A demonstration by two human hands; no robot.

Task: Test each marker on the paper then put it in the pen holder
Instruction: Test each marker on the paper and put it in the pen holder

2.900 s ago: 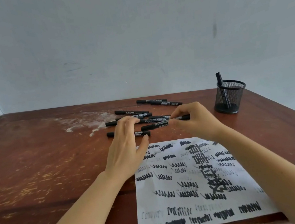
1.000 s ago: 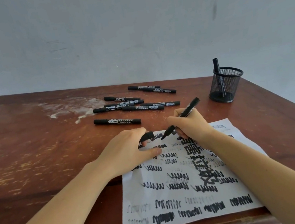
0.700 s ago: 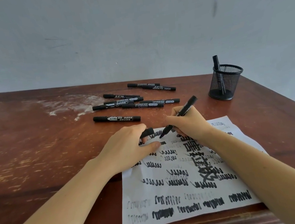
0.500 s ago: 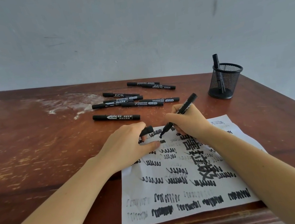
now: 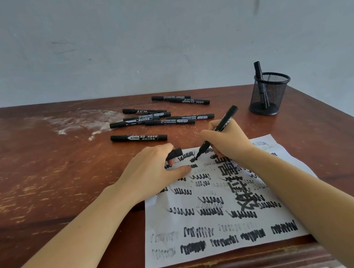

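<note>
Leftmost, a pale scuff [image 5: 76, 124] marks the tabletop [image 5: 42, 172] toward its far edge. Right of it, loose markers [image 5: 138, 138] lie capped in a cluster near the middle of the far edge, some touching or crossing.

The left hand [image 5: 154, 172] rests on the far left corner of the paper [image 5: 160, 225]. Its fingers curl round a black cap [image 5: 174, 153], and its thumb lies straight on the sheet. The paper lies at the near edge, right of centre, covered in black scribbles.

The right hand [image 5: 228, 141] pinches the uncapped marker [image 5: 228, 115] between thumb and curled fingers. The marker is tilted, with its back end toward the far right and its tip touching the paper near the far edge, just beside the cap.

At the far right corner stands the mesh holder [image 5: 267, 96], with one marker [image 5: 257, 68] upright inside it.
</note>
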